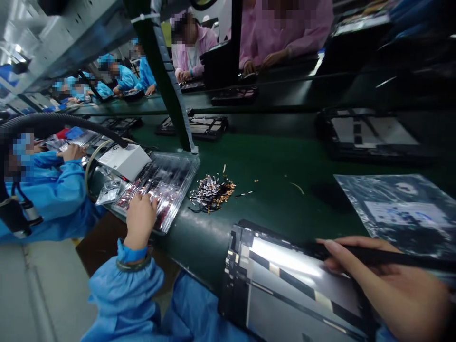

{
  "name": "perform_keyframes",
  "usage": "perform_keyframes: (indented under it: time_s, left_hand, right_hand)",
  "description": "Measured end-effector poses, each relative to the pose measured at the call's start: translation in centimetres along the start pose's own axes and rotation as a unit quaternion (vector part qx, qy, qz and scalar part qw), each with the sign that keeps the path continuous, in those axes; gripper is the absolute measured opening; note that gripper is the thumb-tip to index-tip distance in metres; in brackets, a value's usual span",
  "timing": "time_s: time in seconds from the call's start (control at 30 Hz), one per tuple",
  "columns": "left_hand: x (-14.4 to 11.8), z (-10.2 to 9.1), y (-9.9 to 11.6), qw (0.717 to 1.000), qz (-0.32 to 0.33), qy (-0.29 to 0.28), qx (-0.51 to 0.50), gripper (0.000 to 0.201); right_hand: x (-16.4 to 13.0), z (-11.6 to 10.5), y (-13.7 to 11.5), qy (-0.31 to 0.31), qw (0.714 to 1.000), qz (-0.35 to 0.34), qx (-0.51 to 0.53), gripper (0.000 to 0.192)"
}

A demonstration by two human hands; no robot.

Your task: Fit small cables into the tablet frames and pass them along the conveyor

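My left hand [140, 219] rests at the near side of a clear plastic tray [181, 173], its fingers bent over small reddish and shiny parts and its thumb apart. Nothing shows in its grip. My right hand [395, 282] is closed around a long black tool [374, 255], whose exact kind I cannot make out. Below that hand lies an opened tablet [285, 294], its silver inside facing up, crossed by a dark strip with pale tape. The hand hides its right part.
Small black cables with gold ends form a pile [212, 192] mid-bench. A clear bag [402, 209] lies right. Another opened tablet [374, 128] lies behind. A white device [124, 161] stands beside the tray, near a green post [167, 71]. A co-worker's blue sleeve [67, 178] is left.
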State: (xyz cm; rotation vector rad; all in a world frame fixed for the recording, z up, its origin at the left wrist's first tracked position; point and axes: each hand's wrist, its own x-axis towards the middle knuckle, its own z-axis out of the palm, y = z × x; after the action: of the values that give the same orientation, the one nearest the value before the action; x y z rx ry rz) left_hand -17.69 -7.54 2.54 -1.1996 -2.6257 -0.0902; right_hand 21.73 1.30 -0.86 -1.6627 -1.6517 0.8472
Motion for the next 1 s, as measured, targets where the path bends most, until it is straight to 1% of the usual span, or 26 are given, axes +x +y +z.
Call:
perform_keyframes:
  time_s: [0.1, 0.17, 0.3, 0.4, 0.47, 0.53, 0.63, 0.7, 0.77, 0.87, 1.0]
  left_hand:
    - [0.2, 0.7, -0.4, 0.999, -0.019, 0.015, -0.029, 0.042]
    - [0.6, 1.1, -0.7, 0.998, -0.039, 0.023, -0.047, 0.045]
    - [1.3, 1.4, -1.3, 0.995, -0.056, 0.021, -0.083, 0.036]
    - [1.3, 1.5, -1.4, 0.991, -0.070, 0.040, -0.104, 0.041]
    - [1.3, 1.6, -1.4, 0.989, -0.083, 0.059, -0.111, 0.043]
    - [1.3, 1.7, -1.4, 0.987, -0.090, 0.066, -0.114, 0.037]
    - [1.6, 1.7, -1.3, 0.988, -0.091, 0.058, -0.114, 0.027]
    - [2.0, 1.6, -1.3, 0.988, -0.093, 0.057, -0.110, 0.025]
    - [2.4, 1.5, -1.3, 0.988, -0.095, 0.059, -0.104, 0.026]
    - [2.7, 1.4, -1.4, 0.989, -0.092, 0.064, -0.099, 0.024]
    - [2.4, 1.0, -1.5, 0.988, -0.086, 0.073, -0.102, 0.024]
  right_hand:
    - [0.2, -0.2, -1.2, -0.040, 0.997, 0.057, 0.017, 0.022]
    - [0.3, -0.3, -1.6, -0.039, 0.997, 0.067, 0.022, 0.024]
    - [0.0, -0.3, -1.4, -0.023, 0.998, 0.054, -0.003, 0.027]
    - [-0.1, -0.3, -1.4, -0.008, 0.999, 0.036, 0.006, 0.024]
    - [-0.1, -0.1, -1.6, -0.010, 0.999, 0.040, 0.013, 0.023]
    - [-0.1, -0.1, -1.9, -0.021, 0.998, 0.062, 0.015, 0.023]
    - [-0.1, -0.1, -2.1, -0.037, 0.995, 0.095, 0.023, 0.022]
    - [-0.2, -0.2, -2.1, -0.047, 0.993, 0.104, 0.030, 0.022]
    - [-0.2, -0.4, -2.0, -0.045, 0.993, 0.101, 0.035, 0.023]
    - [-0.1, -0.5, -2.1, -0.031, 0.996, 0.078, 0.033, 0.022]
    - [0.0, -0.5, -2.2, -0.038, 0.996, 0.069, 0.046, 0.023]
